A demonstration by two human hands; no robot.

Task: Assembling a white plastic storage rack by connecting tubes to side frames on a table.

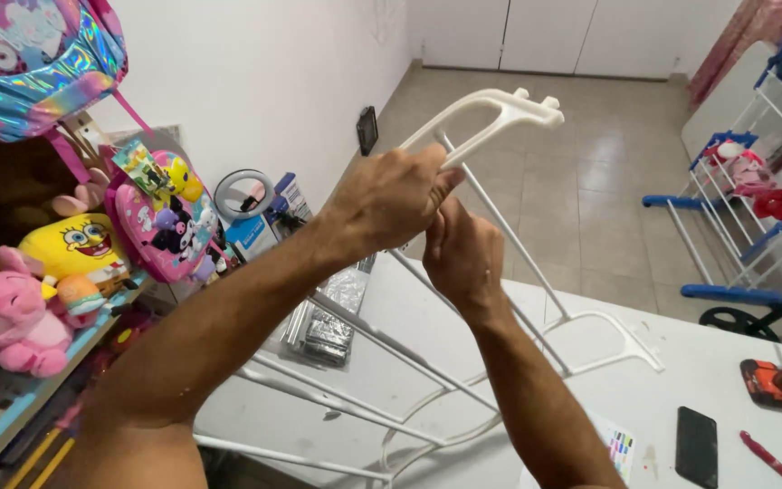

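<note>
Both hands gripped the white plastic bracket (491,122) at twelve o'clock above the table (681,380): left hand (391,195) clenched on it, right hand (463,258) pinching a rod (518,244); forcing might snap it.

I see a matt white plastic bracket (500,113) on smooth painted metal rods (391,349); the desk (708,380) looks matt white, the floor tiles (590,136) glossy, the pink toy (11,317) plush cloth.
</note>
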